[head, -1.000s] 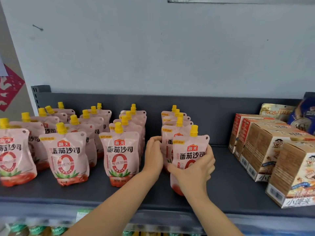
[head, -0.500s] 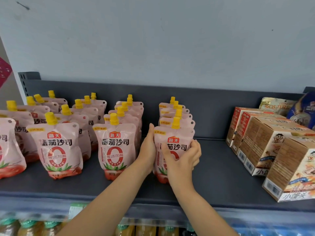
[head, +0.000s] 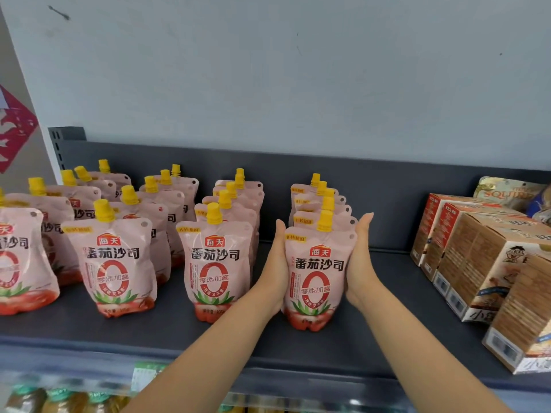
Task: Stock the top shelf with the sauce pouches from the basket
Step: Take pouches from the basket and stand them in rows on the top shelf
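Pink sauce pouches with yellow caps stand in several rows on the dark grey top shelf. The front pouch of the rightmost row stands upright between my hands. My left hand lies flat against that row's left side with straight fingers. My right hand presses flat against its right side, fingers straight and pointing up. Behind the front pouch several more pouches line up. The basket is out of view.
More pouch rows fill the shelf to the left. Brown cardboard boxes and a snack bag stand at the right. A bare strip of shelf lies between the right pouch row and the boxes. Bottles show on the shelf below.
My right hand let go of the front pouch's face and moved to its right side. Both hands now press flat on the row's sides, and the pouch stands straight.
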